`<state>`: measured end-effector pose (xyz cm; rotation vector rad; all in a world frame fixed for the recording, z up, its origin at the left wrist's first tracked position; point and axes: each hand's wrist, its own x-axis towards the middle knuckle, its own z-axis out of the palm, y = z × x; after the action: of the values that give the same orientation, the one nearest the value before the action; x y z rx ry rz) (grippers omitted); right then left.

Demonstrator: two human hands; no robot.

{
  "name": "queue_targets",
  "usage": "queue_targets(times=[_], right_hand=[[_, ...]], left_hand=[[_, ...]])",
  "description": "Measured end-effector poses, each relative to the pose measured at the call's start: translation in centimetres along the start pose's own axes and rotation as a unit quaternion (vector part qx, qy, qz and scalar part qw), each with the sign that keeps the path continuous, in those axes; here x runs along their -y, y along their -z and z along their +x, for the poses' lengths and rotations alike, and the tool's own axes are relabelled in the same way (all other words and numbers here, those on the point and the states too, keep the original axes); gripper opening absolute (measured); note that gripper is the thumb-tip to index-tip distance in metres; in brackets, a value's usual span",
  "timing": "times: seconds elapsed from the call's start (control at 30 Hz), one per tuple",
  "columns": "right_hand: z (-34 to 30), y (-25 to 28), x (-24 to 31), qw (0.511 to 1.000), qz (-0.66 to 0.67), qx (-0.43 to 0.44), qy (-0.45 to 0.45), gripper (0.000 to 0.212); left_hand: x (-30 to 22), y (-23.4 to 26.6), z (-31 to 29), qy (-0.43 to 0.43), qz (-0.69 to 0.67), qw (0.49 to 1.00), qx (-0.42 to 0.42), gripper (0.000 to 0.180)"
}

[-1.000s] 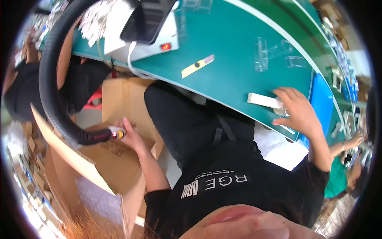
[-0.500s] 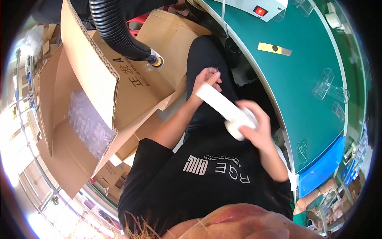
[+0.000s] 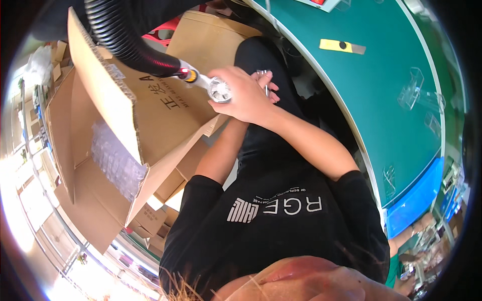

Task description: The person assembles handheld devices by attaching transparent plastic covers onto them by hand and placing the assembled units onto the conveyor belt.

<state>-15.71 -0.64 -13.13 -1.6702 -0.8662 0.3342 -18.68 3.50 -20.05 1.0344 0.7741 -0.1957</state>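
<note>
My right hand (image 3: 246, 95) is closed round a roll of whitish tape (image 3: 220, 90), whose round, shiny end faces up between thumb and fingers. Beside it is the tip of a nozzle (image 3: 190, 75) with a yellow ring, on a black ribbed hose (image 3: 130, 45). A pale strip shows between roll and nozzle; whether they touch is unclear. Crossing behind the right hand, my left hand (image 3: 270, 86) lies over my thigh, mostly hidden. Its visible fingers are curled near a small glossy clear piece, too small to name.
An open cardboard box (image 3: 165, 115) stands at the left with clear plastic pieces (image 3: 118, 160) inside. On the green table (image 3: 371, 110) at the right lie a yellow-handled scraper (image 3: 342, 46), clear plastic parts (image 3: 411, 90) and a blue tray (image 3: 416, 195).
My right hand has swung left and up with the roll, across my left hand to the nozzle. The white strip no longer spans both hands. A red light now shows on the nozzle.
</note>
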Motion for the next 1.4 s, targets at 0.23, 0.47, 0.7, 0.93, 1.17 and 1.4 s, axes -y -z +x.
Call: queue_targets(times=[0.23,0.47,0.7,0.93,1.17,1.4], right_hand=[[-1.8,5.2,0.8,0.981,-0.148,0.035,0.121,0.058],[-12.1,11.7,3.4,0.977,0.105,-0.129,-0.135,0.058],[-13.1,13.0,2.7,0.965,0.142,-0.092,-0.199,0.056],[-13.4,14.3,2.3,0.962,0.168,-0.013,-0.215,0.057],[-14.9,12.7,-1.5,0.854,0.457,-0.026,-0.247,0.052],[-13.9,12.5,-0.8,0.855,0.475,0.008,-0.209,0.061]], left_hand=[[3.0,1.4,0.2,-0.313,-0.099,0.940,0.098,0.036],[-1.1,3.2,-5.5,-0.315,0.307,0.897,-0.051,0.050],[-6.5,2.9,-8.4,-0.420,0.512,0.747,-0.052,0.055],[-10.1,1.5,-11.5,-0.403,0.650,0.644,0.012,0.066],[-11.3,-0.1,-13.2,-0.536,0.311,0.757,0.208,0.093],[-9.3,-2.0,-13.0,-0.324,0.359,0.854,0.191,0.102]])
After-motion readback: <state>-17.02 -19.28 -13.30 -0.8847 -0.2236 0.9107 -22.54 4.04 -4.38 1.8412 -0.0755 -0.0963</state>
